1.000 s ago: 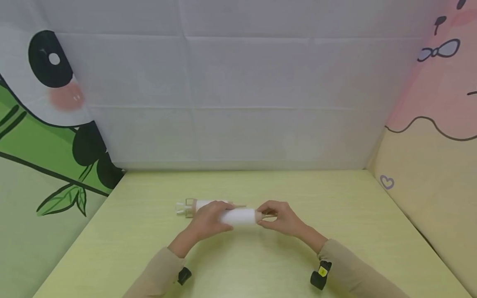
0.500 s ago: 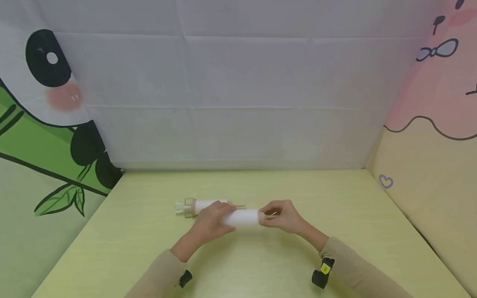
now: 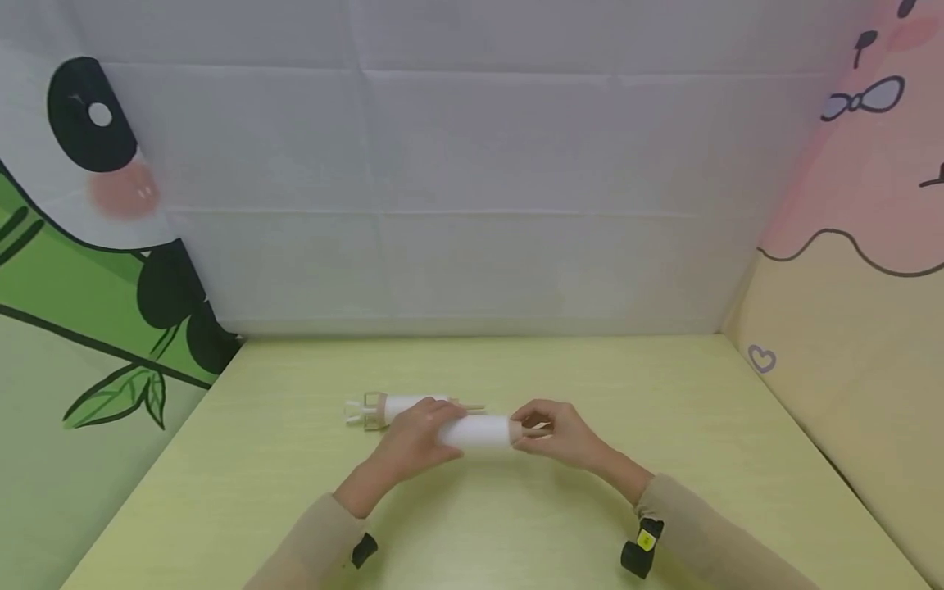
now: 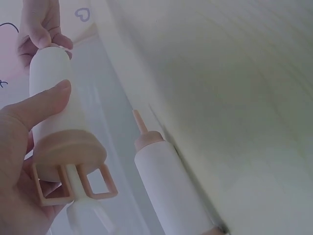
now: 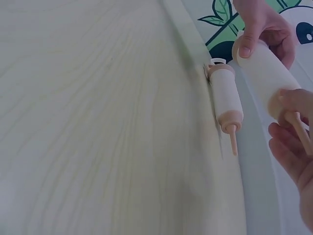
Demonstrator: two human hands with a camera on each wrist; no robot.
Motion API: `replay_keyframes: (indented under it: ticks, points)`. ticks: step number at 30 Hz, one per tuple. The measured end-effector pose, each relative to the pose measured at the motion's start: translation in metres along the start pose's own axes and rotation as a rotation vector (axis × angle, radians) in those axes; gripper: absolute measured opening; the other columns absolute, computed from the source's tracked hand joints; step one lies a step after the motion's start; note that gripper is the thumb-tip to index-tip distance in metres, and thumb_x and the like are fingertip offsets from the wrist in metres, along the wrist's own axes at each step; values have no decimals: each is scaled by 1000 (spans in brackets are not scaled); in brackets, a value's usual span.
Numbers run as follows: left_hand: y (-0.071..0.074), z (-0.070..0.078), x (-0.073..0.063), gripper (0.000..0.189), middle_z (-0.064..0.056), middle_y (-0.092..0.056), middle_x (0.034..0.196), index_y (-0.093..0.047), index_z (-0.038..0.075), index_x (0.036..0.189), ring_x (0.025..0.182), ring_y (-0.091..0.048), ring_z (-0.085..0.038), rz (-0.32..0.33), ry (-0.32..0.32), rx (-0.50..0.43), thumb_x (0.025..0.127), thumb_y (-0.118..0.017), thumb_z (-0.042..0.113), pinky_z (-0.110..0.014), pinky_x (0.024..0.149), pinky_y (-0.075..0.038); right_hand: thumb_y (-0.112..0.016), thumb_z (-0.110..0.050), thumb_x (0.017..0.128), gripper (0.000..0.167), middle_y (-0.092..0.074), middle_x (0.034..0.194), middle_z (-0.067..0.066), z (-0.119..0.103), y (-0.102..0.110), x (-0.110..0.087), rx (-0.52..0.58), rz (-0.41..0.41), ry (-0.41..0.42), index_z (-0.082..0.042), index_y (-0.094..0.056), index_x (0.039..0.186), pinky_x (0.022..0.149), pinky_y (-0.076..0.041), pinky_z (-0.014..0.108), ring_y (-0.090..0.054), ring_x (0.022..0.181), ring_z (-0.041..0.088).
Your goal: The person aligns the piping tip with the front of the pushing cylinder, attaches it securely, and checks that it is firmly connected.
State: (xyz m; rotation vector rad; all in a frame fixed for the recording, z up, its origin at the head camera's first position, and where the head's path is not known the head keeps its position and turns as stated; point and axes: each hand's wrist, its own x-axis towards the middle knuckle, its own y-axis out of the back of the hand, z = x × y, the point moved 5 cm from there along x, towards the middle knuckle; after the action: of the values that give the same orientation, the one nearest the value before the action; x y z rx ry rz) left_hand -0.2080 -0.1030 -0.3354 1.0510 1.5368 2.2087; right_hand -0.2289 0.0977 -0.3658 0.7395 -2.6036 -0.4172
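Note:
My left hand [image 3: 418,434] grips the white barrel of an icing syringe [image 3: 483,432], thumb along its side. In the left wrist view its beige back cap [image 4: 71,149] shows, with square finger loops and a white plunger handle [image 4: 80,208]. At the other end, my right hand [image 3: 558,434] pinches the beige front cap around the long, thin nozzle [image 5: 299,131]. The syringe lies level above the table, nozzle to the right. Just behind it, a second, matching icing syringe [image 4: 168,183] lies on the table, its nozzle also to the right, partly hidden by my left hand in the head view.
The pale yellow table [image 3: 472,524] extends in front of both hands. A white cloth wall [image 3: 472,197] rises at its back edge. Printed side panels stand left [image 3: 96,311] and right [image 3: 848,352]. Small black cameras sit at both wrists.
The held syringe and both hands shift slightly right, then settle slightly back left. The right fingers stay at the front cap. The second syringe stays in place.

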Motion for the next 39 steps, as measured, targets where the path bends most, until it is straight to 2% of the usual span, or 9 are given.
replay_keyframes:
  ticks: [7, 9, 14, 16, 20, 26, 30, 33, 39]
  points:
    - [9, -15, -11, 48, -5, -64, 99, -64, 9, 102, 89, -58, -22, -28, 70, -5, 61, -83, 21, -38, 74, -49, -70, -15, 79, 36, -61, 108, 11, 19, 8, -4, -135, -10, 56, -6, -58, 112, 77, -52, 35, -61, 94, 26]
    - [12, -20, -17, 46, -5, -64, 98, -64, 9, 101, 88, -58, -22, -34, 86, 7, 61, -83, 21, -37, 72, -49, -70, -12, 79, 36, -61, 107, 14, 11, 15, -7, -145, 0, 58, -4, -58, 112, 77, -52, 40, -61, 93, 30]
    - [22, -34, -31, 44, -6, -64, 97, -63, 8, 99, 87, -59, -24, -40, 126, 23, 61, -83, 19, -40, 74, -49, -70, -12, 79, 34, -62, 104, 10, 13, 35, -14, -195, 54, 53, -6, -59, 110, 76, -51, 42, -60, 91, 33]
    - [25, -40, -37, 44, -7, -64, 96, -63, 8, 99, 88, -59, -25, -44, 156, 22, 60, -83, 17, -42, 74, -49, -70, -17, 79, 34, -62, 104, 5, 25, 42, -15, -211, 75, 48, -10, -59, 110, 76, -51, 38, -60, 91, 30]
    - [27, -51, -49, 43, -6, -64, 95, -64, 8, 97, 89, -59, -26, -53, 204, 24, 59, -83, 15, -41, 70, -49, -71, -17, 78, 34, -62, 103, 4, 30, 53, -20, -231, 101, 36, -10, -59, 110, 76, -51, 38, -61, 90, 28]
    - [24, -56, -62, 44, -9, -65, 96, -64, 6, 96, 91, -59, -29, -43, 190, 0, 57, -83, 13, -42, 74, -50, -72, -19, 78, 35, -62, 103, 5, 37, 59, -27, -243, 105, 13, -9, -59, 110, 76, -51, 41, -61, 90, 30]
    - [21, -56, -70, 45, -10, -65, 98, -64, 5, 95, 90, -60, -29, -63, 187, 4, 55, -83, 12, -42, 75, -50, -71, -20, 79, 36, -62, 104, 7, 38, 60, -30, -255, 95, 4, -9, -58, 111, 76, -51, 39, -60, 90, 30]
    - [18, -57, -74, 45, -9, -65, 96, -64, 5, 95, 88, -60, -27, -89, 190, 6, 55, -84, 13, -41, 75, -49, -71, -16, 79, 36, -62, 104, 7, 38, 60, -30, -267, 104, -9, -8, -58, 111, 77, -50, 39, -60, 91, 29]
    - [12, -56, -76, 44, -6, -65, 93, -64, 5, 94, 88, -59, -25, -127, 182, -23, 55, -84, 14, -40, 77, -49, -70, -4, 78, 35, -61, 104, 14, 37, 58, -29, -253, 114, -9, -1, -57, 110, 76, -49, 48, -59, 90, 36]
